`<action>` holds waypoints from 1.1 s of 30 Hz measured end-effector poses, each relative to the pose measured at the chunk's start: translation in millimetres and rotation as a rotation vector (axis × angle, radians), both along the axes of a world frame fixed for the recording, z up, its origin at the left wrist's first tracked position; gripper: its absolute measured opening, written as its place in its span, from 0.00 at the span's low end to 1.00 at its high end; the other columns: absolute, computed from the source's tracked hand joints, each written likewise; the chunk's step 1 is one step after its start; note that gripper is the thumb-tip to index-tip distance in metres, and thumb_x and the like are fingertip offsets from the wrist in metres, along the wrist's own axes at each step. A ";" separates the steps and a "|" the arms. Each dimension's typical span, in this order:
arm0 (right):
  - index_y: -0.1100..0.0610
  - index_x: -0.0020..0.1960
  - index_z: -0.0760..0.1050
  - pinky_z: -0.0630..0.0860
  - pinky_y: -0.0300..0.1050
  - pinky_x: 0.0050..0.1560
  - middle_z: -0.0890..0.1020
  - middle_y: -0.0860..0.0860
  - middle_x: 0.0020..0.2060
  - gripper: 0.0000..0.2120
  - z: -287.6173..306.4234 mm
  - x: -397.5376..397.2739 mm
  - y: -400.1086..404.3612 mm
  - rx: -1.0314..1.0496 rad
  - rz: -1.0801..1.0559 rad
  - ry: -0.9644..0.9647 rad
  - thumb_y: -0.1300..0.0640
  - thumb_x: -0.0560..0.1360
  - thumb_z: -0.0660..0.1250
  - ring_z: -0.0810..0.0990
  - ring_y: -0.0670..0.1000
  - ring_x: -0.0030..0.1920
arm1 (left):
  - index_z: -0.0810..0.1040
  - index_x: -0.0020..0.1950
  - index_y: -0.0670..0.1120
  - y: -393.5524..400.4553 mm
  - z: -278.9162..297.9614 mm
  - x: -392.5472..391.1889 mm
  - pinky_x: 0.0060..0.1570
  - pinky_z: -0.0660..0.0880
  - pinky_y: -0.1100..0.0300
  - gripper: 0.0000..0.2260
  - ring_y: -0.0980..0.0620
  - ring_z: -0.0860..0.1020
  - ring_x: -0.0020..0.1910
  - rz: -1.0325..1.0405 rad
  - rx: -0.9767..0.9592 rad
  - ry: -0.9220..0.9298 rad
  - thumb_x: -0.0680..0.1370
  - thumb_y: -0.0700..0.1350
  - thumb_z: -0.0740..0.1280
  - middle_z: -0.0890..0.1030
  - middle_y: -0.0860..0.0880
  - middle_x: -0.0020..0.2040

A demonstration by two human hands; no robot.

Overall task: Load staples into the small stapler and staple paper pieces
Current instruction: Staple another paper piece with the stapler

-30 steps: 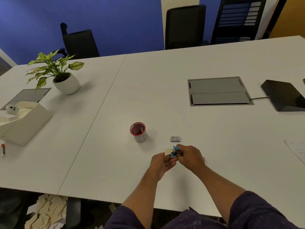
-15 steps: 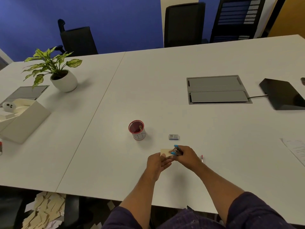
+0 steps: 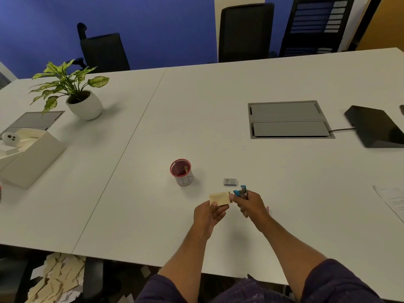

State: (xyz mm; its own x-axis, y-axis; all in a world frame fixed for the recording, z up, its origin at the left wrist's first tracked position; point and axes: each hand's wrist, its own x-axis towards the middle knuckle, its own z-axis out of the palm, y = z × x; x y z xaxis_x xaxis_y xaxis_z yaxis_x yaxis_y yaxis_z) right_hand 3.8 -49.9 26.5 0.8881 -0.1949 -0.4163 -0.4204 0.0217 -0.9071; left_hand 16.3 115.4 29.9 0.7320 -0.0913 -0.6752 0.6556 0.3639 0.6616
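My left hand [image 3: 208, 214] pinches a small tan paper piece [image 3: 219, 198] by its near edge and holds it just above the white table [image 3: 284, 193]. Right beside it, my right hand [image 3: 250, 204] grips the small blue stapler [image 3: 240, 192], whose jaws point toward the paper's right edge. A small grey staple box [image 3: 230, 182] lies on the table just beyond the stapler. Whether the stapler's mouth touches the paper is hard to tell.
A red-rimmed cup [image 3: 181, 171] stands left of the staple box. A potted plant [image 3: 84, 106] and a white box [image 3: 28, 154] sit far left, a grey cable hatch [image 3: 288, 120] and black device [image 3: 376, 127] far right. Printed paper [image 3: 393, 197] lies at the right edge. Paper scraps [image 3: 56, 278] litter the floor.
My hands have drawn slightly apart: the paper piece now shows fully in my left hand, and the stapler has pulled to its right side.
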 end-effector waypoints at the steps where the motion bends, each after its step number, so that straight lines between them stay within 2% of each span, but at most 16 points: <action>1: 0.57 0.43 0.78 0.66 0.41 0.28 0.74 0.49 0.29 0.10 -0.9 0.4 -0.5 -0.018 0.027 -0.006 0.52 0.73 0.76 0.69 0.48 0.28 | 0.74 0.63 0.38 -0.6 0.4 0.2 0.48 0.82 0.52 0.10 0.41 0.85 0.49 0.002 -0.006 0.004 0.83 0.35 0.59 0.85 0.37 0.51; 6: 0.54 0.41 0.78 0.69 0.41 0.37 0.77 0.47 0.34 0.11 -11.5 0.6 0.4 -0.243 0.081 -0.038 0.49 0.72 0.76 0.75 0.46 0.34 | 0.73 0.65 0.37 -1.8 -4.2 0.0 0.46 0.82 0.53 0.12 0.42 0.85 0.48 -0.033 0.036 0.017 0.82 0.34 0.59 0.85 0.37 0.50; 9: 0.56 0.45 0.79 0.72 0.45 0.38 0.79 0.49 0.35 0.12 -12.4 2.3 0.3 -0.223 0.077 -0.025 0.49 0.72 0.77 0.76 0.49 0.35 | 0.74 0.65 0.37 -0.5 -6.0 0.1 0.48 0.82 0.53 0.12 0.43 0.86 0.47 -0.114 0.118 -0.005 0.82 0.35 0.59 0.86 0.39 0.49; 12: 0.56 0.47 0.82 0.72 0.43 0.39 0.81 0.49 0.35 0.09 -11.6 3.0 0.8 -0.195 0.073 -0.040 0.52 0.74 0.76 0.78 0.48 0.37 | 0.75 0.66 0.36 1.2 -7.7 -0.7 0.46 0.82 0.56 0.13 0.45 0.86 0.46 -0.247 0.243 -0.071 0.83 0.36 0.58 0.86 0.41 0.47; 16: 0.53 0.40 0.77 0.70 0.43 0.37 0.78 0.49 0.32 0.09 -12.9 5.3 2.8 -0.201 0.031 -0.003 0.54 0.74 0.76 0.75 0.48 0.32 | 0.75 0.66 0.36 1.5 -8.8 -1.7 0.49 0.82 0.55 0.13 0.45 0.86 0.48 -0.316 0.261 -0.083 0.83 0.36 0.59 0.86 0.41 0.48; 19: 0.52 0.40 0.76 0.71 0.45 0.38 0.78 0.49 0.33 0.09 -13.1 8.6 0.9 -0.196 0.009 0.022 0.55 0.74 0.75 0.74 0.48 0.33 | 0.75 0.66 0.37 0.9 -9.0 -2.0 0.52 0.81 0.53 0.13 0.45 0.85 0.49 -0.312 0.220 -0.070 0.83 0.38 0.61 0.86 0.41 0.49; 23: 0.54 0.41 0.77 0.72 0.46 0.38 0.78 0.51 0.34 0.08 -12.8 11.3 -1.2 -0.166 0.005 0.045 0.56 0.74 0.75 0.74 0.49 0.33 | 0.75 0.62 0.38 -0.5 -8.1 -2.8 0.48 0.81 0.53 0.11 0.42 0.85 0.49 -0.200 0.095 0.001 0.82 0.42 0.65 0.86 0.39 0.50; 28: 0.56 0.42 0.78 0.71 0.46 0.35 0.77 0.51 0.32 0.09 -12.1 7.5 -0.8 -0.167 0.000 0.063 0.52 0.74 0.76 0.73 0.49 0.31 | 0.76 0.54 0.40 -0.6 -11.2 0.6 0.44 0.81 0.54 0.05 0.45 0.85 0.41 -0.168 0.118 0.025 0.81 0.41 0.66 0.86 0.38 0.46; 31: 0.57 0.41 0.80 0.70 0.44 0.32 0.78 0.51 0.31 0.11 -12.5 5.1 -1.0 -0.197 0.008 0.071 0.51 0.73 0.77 0.73 0.49 0.29 | 0.76 0.57 0.38 2.3 -14.4 1.5 0.44 0.80 0.55 0.08 0.47 0.85 0.40 -0.203 0.160 0.017 0.82 0.41 0.65 0.86 0.38 0.45; 33: 0.57 0.46 0.83 0.71 0.44 0.32 0.82 0.52 0.34 0.10 -11.1 4.1 -0.4 -0.169 0.018 0.047 0.51 0.72 0.77 0.75 0.48 0.30 | 0.76 0.60 0.37 3.4 -15.6 0.8 0.45 0.80 0.55 0.10 0.47 0.85 0.40 -0.233 0.191 0.022 0.82 0.41 0.64 0.86 0.39 0.45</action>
State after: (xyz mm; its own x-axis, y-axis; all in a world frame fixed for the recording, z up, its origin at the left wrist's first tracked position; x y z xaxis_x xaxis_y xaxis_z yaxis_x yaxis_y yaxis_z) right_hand 7.9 -50.3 15.4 0.8724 -0.2499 -0.4201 -0.4614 -0.1370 -0.8765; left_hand 17.1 118.8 14.3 0.6913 -0.1254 -0.7116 0.7218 0.0725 0.6883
